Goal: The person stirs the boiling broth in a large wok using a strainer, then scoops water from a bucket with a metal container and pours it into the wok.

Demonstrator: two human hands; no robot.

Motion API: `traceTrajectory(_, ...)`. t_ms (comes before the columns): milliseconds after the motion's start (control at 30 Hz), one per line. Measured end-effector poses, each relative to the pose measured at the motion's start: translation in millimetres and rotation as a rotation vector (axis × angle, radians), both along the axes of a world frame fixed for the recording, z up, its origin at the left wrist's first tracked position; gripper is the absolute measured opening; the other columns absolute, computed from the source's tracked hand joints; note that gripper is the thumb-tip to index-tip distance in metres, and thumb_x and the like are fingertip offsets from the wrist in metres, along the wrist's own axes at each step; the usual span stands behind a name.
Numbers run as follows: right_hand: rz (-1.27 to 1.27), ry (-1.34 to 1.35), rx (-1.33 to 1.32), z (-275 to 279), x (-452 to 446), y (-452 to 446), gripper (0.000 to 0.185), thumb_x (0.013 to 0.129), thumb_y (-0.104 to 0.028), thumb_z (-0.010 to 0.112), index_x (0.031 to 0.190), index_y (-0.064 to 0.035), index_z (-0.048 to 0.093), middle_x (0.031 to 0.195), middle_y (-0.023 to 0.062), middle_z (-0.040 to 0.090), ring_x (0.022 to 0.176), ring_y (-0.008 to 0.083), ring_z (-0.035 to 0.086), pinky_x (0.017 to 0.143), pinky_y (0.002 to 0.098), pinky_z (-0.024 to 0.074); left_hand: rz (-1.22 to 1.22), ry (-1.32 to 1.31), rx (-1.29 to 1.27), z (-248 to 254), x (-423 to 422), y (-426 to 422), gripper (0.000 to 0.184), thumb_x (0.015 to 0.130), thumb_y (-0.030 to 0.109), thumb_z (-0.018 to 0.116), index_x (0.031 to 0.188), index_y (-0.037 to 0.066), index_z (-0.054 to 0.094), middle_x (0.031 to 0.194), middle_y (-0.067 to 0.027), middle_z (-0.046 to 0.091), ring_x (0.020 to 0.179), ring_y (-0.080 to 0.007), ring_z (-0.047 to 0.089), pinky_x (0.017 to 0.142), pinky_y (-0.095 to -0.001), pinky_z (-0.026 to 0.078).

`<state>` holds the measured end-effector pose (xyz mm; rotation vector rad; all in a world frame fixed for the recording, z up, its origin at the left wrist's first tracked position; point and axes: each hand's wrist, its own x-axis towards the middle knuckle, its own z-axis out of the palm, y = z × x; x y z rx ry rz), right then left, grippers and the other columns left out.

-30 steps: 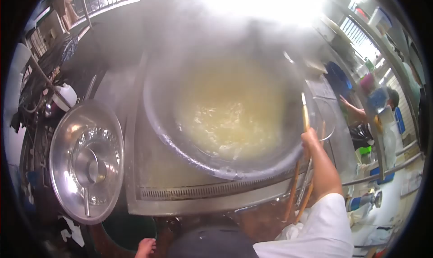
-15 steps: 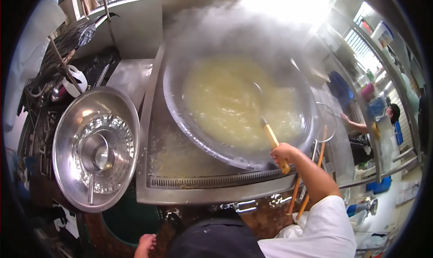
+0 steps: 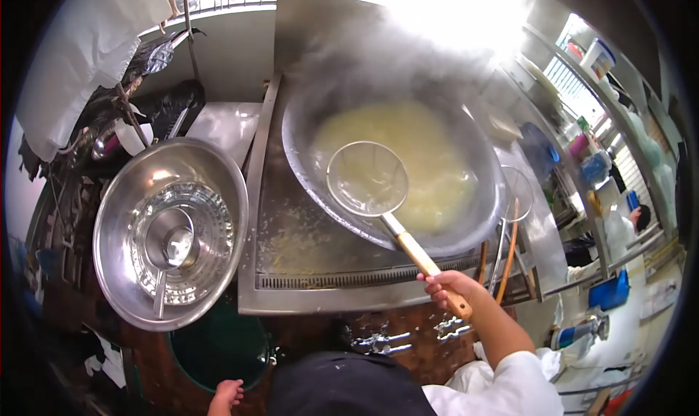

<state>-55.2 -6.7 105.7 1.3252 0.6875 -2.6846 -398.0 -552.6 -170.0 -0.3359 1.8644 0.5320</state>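
a: oh, caught the right hand (image 3: 450,291) in a firm grip there! had the fingers wrapped right round the wooden handle of the skimmer (image 3: 397,229), close to its butt end.

b: and up at the mesh end?

a: saw it over the near left part of the wok (image 3: 304,181), with a view through the wires to pale yellow liquid (image 3: 437,150). could not tell how high above the surface. followed the handle on a slant back over the rim toward the front edge of the counter (image 3: 280,234).

b: and the left hand (image 3: 230,393)?

a: found it low, near the rim of the green bin (image 3: 218,347), below the counter's front left corner. noted half-curled fingers, but could not tell about anything in the palm.

b: spotted more out wide?

a: did indeed! picked out a big steel basin (image 3: 116,227) beside the counter's left edge, with a small handled pan (image 3: 159,230) inside. found a second strainer (image 3: 519,192) by the wok's right rim, and an orange pole (image 3: 508,250) just below. saw thick steam (image 3: 415,59) over the wok's far side, and glimpsed another person (image 3: 641,217) well beyond the counter's right edge.
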Motion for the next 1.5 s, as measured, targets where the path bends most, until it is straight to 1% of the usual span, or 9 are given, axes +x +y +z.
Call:
traceTrajectory(367,-0.011,-0.251,0.620,-1,16,-134,0.032,0.084,-0.014,0.067,0.111,-0.0052,0.052,0.070,0.0000,0.053,0.053,0.0112,0.055,0.048,0.0267,0.0478,-0.158,-0.076,0.126,0,-34,60,0.047,0.087,0.036,0.061,0.121,0.005,0.050,0.111,-0.0156,0.060,0.090,-0.0290,0.062,0.075,-0.0450,0.049)
traceTrajectory(467,-0.190,-0.191,0.740,-39,22,-165,0.031,0.084,-0.011,0.067,0.110,-0.0041,0.053,0.072,0.0000,0.055,0.054,0.0096,0.054,0.049,0.0248,0.0468,-0.160,-0.002,0.185,-18,-38,63,0.037,0.084,0.037,0.064,0.104,0.007,0.059,0.089,-0.0071,0.062,0.072,-0.0211,0.059,0.060,-0.0378,0.049)
traceTrajectory(633,-0.096,-0.382,0.966,-42,18,-197,0.030,0.084,-0.008,0.067,0.111,-0.0041,0.055,0.073,-0.0003,0.056,0.054,0.0059,0.050,0.048,0.0221,0.0422,-0.187,-0.031,0.171,-31,-47,57,0.042,0.084,0.039,0.063,0.109,0.006,0.058,0.096,-0.0084,0.063,0.085,-0.0245,0.062,0.070,-0.0424,0.049)
traceTrajectory(700,-0.106,-0.304,0.837,-46,28,-200,0.029,0.082,-0.008,0.068,0.109,-0.0043,0.057,0.076,-0.0001,0.058,0.060,0.0080,0.053,0.055,0.0238,0.0449,-0.224,-0.057,0.154,-24,-48,55,0.048,0.088,0.036,0.058,0.123,0.003,0.049,0.118,-0.0189,0.059,0.106,-0.0354,0.058,0.084,-0.0483,0.048)
traceTrajectory(800,-0.013,-0.572,1.285,-81,47,-189,0.028,0.081,-0.010,0.069,0.106,-0.0030,0.059,0.080,0.0008,0.060,0.070,0.0117,0.056,0.065,0.0263,0.0469,-0.228,-0.081,0.126,-32,-51,45,0.049,0.087,0.036,0.059,0.123,0.003,0.050,0.117,-0.0175,0.060,0.101,-0.0331,0.061,0.082,-0.0478,0.048)
traceTrajectory(900,-0.031,-0.478,1.359,-65,38,-195,0.025,0.082,-0.009,0.068,0.104,-0.0037,0.060,0.086,0.0000,0.061,0.079,0.0095,0.056,0.071,0.0253,0.0467,-0.221,-0.025,0.090,-27,-48,38,0.048,0.087,0.036,0.059,0.123,0.004,0.051,0.116,-0.0165,0.061,0.095,-0.0308,0.062,0.079,-0.0468,0.048)
traceTrajectory(1300,-0.050,-0.472,1.144,-72,34,-148,0.027,0.082,-0.011,0.068,0.107,-0.0032,0.061,0.086,0.0014,0.063,0.080,0.0106,0.057,0.074,0.0263,0.0465,-0.188,-0.042,0.041,-39,-46,55,0.044,0.086,0.037,0.060,0.118,0.007,0.055,0.102,-0.0127,0.064,0.082,-0.0275,0.063,0.070,-0.0442,0.049)
traceTrajectory(1400,-0.010,-0.300,0.744,-39,24,-136,0.025,0.083,-0.012,0.068,0.105,-0.0049,0.062,0.080,-0.0024,0.059,0.074,0.0097,0.056,0.068,0.0248,0.0461,-0.167,-0.049,0.062,-29,-40,71,0.042,0.084,0.037,0.062,0.114,0.008,0.056,0.095,-0.0082,0.065,0.073,-0.0236,0.063,0.060,-0.0400,0.049)
traceTrajectory(1500,0.032,-0.371,0.951,-50,28,-109,0.026,0.083,-0.012,0.068,0.107,-0.0049,0.061,0.081,-0.0022,0.060,0.074,0.0077,0.055,0.068,0.0245,0.0465,-0.146,0.015,0.110,-13,-35,92,0.038,0.084,0.034,0.062,0.111,0.008,0.057,0.091,-0.0074,0.065,0.070,-0.0214,0.062,0.058,-0.0375,0.049)
